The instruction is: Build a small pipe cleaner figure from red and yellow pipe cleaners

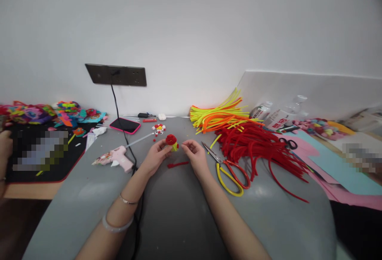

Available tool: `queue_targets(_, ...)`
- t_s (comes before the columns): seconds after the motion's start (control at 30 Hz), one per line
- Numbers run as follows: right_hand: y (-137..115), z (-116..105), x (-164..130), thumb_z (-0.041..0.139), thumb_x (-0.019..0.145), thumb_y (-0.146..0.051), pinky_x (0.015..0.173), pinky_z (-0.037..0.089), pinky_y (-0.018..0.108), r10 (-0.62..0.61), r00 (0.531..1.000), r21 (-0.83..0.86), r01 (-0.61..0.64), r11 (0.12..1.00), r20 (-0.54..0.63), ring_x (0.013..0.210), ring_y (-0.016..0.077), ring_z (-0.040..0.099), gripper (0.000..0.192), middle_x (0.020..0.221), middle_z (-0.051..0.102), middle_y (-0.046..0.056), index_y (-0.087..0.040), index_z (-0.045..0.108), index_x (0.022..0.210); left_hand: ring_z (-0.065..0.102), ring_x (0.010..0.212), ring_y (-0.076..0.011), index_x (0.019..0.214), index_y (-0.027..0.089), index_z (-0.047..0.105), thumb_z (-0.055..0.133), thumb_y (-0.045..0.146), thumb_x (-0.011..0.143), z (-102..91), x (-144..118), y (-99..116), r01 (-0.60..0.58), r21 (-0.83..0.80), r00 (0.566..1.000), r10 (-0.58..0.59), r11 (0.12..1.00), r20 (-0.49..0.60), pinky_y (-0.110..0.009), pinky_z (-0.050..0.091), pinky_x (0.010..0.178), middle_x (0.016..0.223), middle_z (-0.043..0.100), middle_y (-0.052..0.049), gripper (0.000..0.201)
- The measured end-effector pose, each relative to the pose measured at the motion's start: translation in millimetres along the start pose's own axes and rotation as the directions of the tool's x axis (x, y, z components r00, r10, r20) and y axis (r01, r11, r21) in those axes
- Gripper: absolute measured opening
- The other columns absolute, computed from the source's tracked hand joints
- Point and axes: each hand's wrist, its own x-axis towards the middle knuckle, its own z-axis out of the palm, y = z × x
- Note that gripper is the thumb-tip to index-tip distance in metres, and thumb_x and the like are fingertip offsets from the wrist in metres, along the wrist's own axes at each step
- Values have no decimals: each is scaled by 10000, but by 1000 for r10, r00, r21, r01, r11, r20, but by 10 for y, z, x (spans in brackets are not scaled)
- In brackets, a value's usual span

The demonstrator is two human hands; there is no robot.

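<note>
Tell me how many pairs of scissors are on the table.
2. The yellow-and-red scissors lie just right of the right hand. The small black scissors lie farther right, on the pink paper. More may be hidden under the red stems.

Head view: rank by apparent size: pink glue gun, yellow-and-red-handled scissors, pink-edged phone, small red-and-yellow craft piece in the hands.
1-2. Yellow-and-red-handled scissors and pink glue gun: look alike.
3. Pink-edged phone, farther back, so unsure.
4. Small red-and-yellow craft piece.
</note>
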Motion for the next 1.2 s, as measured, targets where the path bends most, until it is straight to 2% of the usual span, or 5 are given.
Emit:
queue_targets(0.23,0,21,-13,735,676,-447,616,455,281,31,996,-27,-29,999,81,640,164,565,270,688,643,12,-201,641,736,614,847,-164,1021,167,709,804,297,686,-9,1,-16,-24,30,999,24,999,25,-265,452,728,1039,697,-71,371)
queue_targets(0.63,-13,-83,42,629,764,-550,504,346,236,75,987,199,-46,979,-139,533,110,442,364,624,521,-31,-205,543,685,604,717,-117,995,151,703,833,322,649,-44,42,-28,35,-97,999,-37,995,-26,-239,446,654,964,708,-72,408)
queue_targets(1.0,15,-208,250,661,721,-561,516,351,232,55,988,156,-32,987,-145,539,101,463,387,653,555,-22,-190,557,682,599,650,-118,950,145,686,751,261,684,-14,44,22,88,-118,995,-93,989,-43,-219,414,569,833,695,-57,297)
queue_targets(1.07,14,-324,317,659,736,-548,521,354,226,-33,957,128,73,989,-287,544,93,468,385,669,559,-28,-191,527,679,594,649,-120,922,143,700,740,258,681,-17,50,28,99,-122,993,-106,988,-52,-219,416,567,828,696,-63,270)
queue_targets(1.2,19,-571,366,722,716,-480,528,378,205,-135,776,149,283,948,-616,540,79,481,388,654,539,-72,-218,436,717,595,668,-127,914,148,704,722,272,689,-21,54,38,107,-112,992,-114,988,-58,-229,422,584,846,699,-67,257)
